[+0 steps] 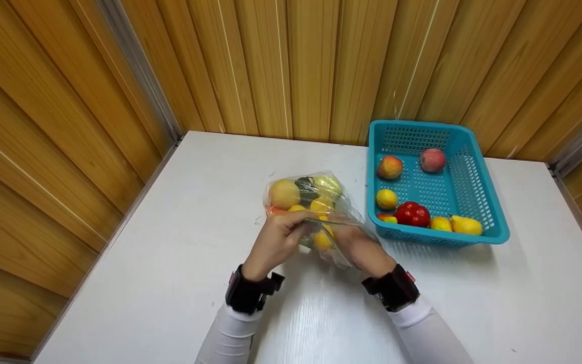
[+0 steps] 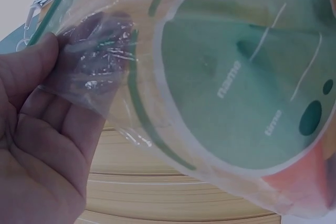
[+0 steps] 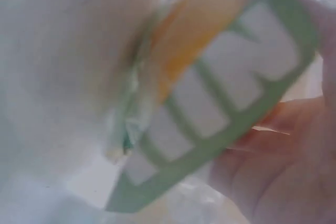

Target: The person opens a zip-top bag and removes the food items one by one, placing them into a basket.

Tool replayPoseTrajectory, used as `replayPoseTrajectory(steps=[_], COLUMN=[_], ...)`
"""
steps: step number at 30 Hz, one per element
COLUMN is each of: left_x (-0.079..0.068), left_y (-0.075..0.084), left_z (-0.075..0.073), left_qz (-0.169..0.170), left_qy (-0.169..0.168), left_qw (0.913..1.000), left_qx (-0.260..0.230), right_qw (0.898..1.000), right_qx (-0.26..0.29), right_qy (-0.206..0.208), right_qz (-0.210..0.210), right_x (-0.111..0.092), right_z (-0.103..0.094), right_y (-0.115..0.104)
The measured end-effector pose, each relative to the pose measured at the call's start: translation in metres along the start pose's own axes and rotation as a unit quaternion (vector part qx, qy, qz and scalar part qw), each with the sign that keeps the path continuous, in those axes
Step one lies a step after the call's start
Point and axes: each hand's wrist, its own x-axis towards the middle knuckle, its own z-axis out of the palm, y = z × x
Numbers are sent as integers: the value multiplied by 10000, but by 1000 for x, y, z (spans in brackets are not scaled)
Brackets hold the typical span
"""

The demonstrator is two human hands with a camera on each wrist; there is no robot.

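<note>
A clear zip bag (image 1: 342, 203) with a green seal line holds several pieces of yellow, green and orange produce. My left hand (image 1: 283, 237) pinches the bag's edge by the seal between thumb and fingers. In the left wrist view, a green printed label (image 2: 220, 114) with "name" and "time" shows on the plastic beside the left hand (image 2: 47, 124). My right hand (image 1: 359, 247) reaches in at the bag's mouth, seen through the plastic. Green print (image 3: 210, 124) covers part of the right fingers (image 3: 289, 116) in the right wrist view; I cannot tell whether they grip anything.
Right of the bag stands a blue perforated basket (image 1: 493, 222). Inside it are a red pepper-like piece (image 1: 413, 215), a yellow pear (image 1: 466, 225), a pinkish apple (image 1: 432, 160) and other fruit. Wood-panelled walls border the white table (image 1: 170, 242) at the back and left.
</note>
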Motion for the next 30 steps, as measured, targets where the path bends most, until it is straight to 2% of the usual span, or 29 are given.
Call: replayPoseTrajectory(steps=[1, 3, 4, 6, 7, 10, 15, 19, 24, 30], left_x=[0, 0, -1, -1, -1, 0, 1, 1, 1, 1], left_y=[0, 0, 0, 0, -1, -1, -1, -1, -1, -1], left_z=[0, 0, 0, 0, 0, 0, 0, 0, -1, 0], left_qz=[-1, 34, 47, 92, 101, 114, 220, 232, 159, 236], left_qy=[2, 26, 39, 58, 67, 85, 98, 85, 110, 159], left_qw=[10000, 10000, 10000, 9999, 9999, 9999, 9997, 9997, 9998, 9996], left_qx=[0, 28, 28, 42, 41, 12, -55, -58, 25, 45], right_qw=[10000, 9983, 9980, 9932, 9925, 9933, 9936, 9930, 9930, 9933], right_qx=[62, -357, -414, -978, -1065, -1009, -820, -866, -920, -936], right_qy=[-76, -229, -300, -303, -333, -378, -346, -340, -555, -644], right_qz=[-7, -411, -373, -552, -504, -408, -694, -722, -490, -224], right_x=[-1, -3, -4, -5, -6, -10, -13, -18, -25, -36], right_z=[-2, -6, -8, -12, -15, -22, -31, -40, -54, -69], right_y=[-2, -5, -7, -12, -14, -21, -29, -34, -39, -44])
